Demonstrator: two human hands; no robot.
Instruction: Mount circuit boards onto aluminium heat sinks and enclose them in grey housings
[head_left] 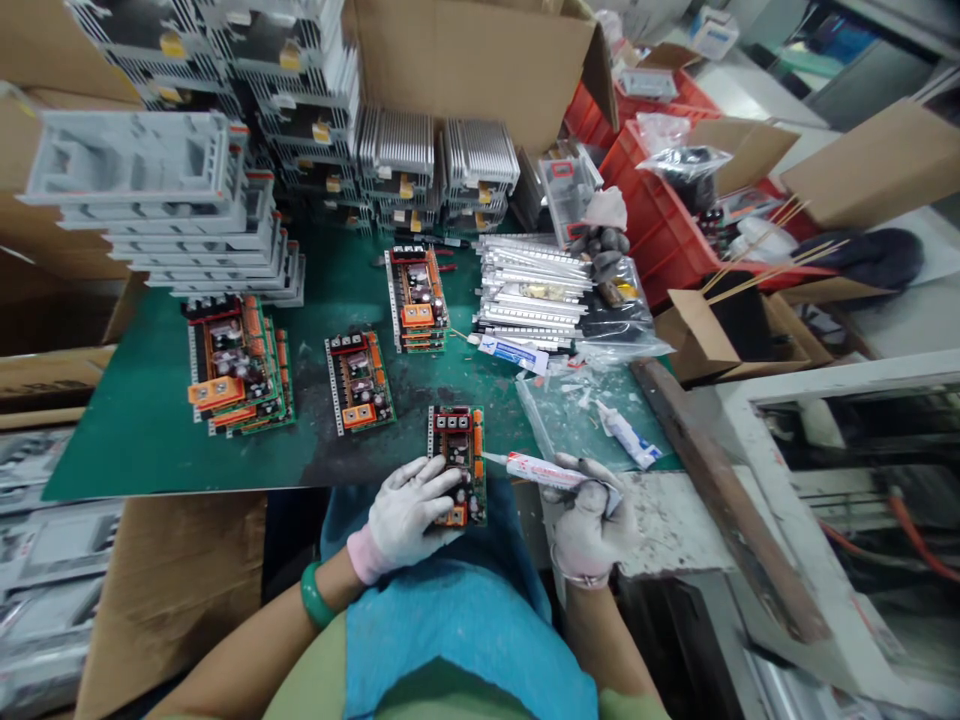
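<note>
My left hand point(409, 515), in a white glove, holds a green circuit board point(459, 455) by its left side at the near edge of the green mat point(150, 430). My right hand point(592, 520), also gloved, is closed around a white tube point(536, 468). The tube's thin nozzle points left and touches the board's right edge. Another single board point(358, 382) lies on the mat farther back. Two stacks of boards stand behind, one at the left point(236, 365) and one in the middle point(417, 298).
Grey plastic housings point(172, 200) and finned heat sinks point(397, 150) are stacked at the back. A pile of metal strips point(532, 290), a second tube point(626, 435), red crates point(660, 210) and cardboard boxes point(720, 340) lie to the right.
</note>
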